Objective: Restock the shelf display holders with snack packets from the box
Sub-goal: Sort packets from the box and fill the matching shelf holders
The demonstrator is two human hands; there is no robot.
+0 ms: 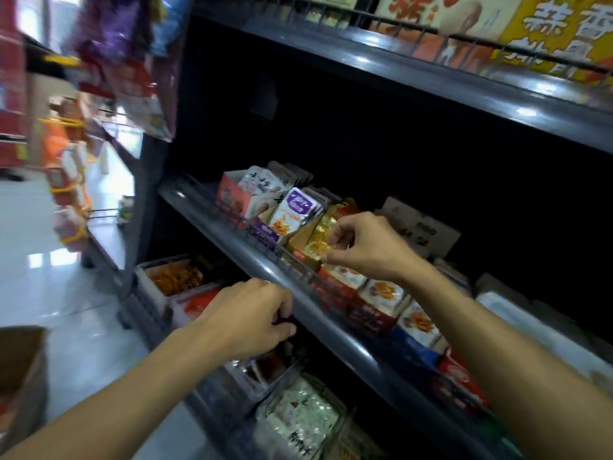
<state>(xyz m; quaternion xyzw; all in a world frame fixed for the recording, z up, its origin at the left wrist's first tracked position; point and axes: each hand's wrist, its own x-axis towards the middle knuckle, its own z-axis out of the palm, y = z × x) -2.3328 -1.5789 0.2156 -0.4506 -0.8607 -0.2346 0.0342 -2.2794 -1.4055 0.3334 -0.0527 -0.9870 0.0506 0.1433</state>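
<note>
Right hand [365, 247] pinching upright gold packet [320, 235] in its holder, left hand [252, 313] curled, grip unclear

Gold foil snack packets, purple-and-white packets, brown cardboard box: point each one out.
gold foil snack packets [321, 239], head view, front packet's face.
purple-and-white packets [295, 210], head view, front packet's face.
brown cardboard box [23, 376], head view, side wall.

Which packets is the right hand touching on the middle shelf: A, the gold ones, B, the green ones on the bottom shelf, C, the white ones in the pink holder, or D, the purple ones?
A: the right hand has its fingertips pinched on the gold packets, which stand in their holder just right of the purple packets.
</note>
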